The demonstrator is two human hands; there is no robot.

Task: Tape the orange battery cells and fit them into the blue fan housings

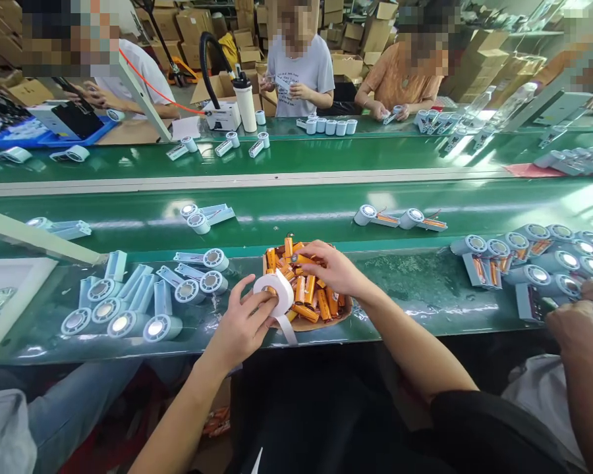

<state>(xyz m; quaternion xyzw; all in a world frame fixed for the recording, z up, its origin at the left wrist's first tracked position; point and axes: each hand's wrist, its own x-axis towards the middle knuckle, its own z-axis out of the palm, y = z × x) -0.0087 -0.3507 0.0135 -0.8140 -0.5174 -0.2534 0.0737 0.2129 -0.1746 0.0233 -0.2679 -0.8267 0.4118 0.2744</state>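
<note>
My left hand (244, 322) grips a roll of white tape (285, 296), its fingers through and around the core. A loose strip of the tape hangs down over the bench edge. Right behind it sits a cardboard box (321, 325) heaped with orange cylindrical batteries (308, 289). Over the back of the heap, my right hand (333, 266) pinches one orange battery (302, 259) between thumb and fingers. To the left of my hands, several light-blue fan bodies with round heads and open handles (121, 322) lie on the bench.
More light-blue fans with orange batteries in their handles (498, 250) crowd the right side, where a co-worker's hand (573, 322) works. Several fans lie along the green conveyor belt (286, 217). Across it, other people sit handling parts. A white foam tray (17, 289) stands at left.
</note>
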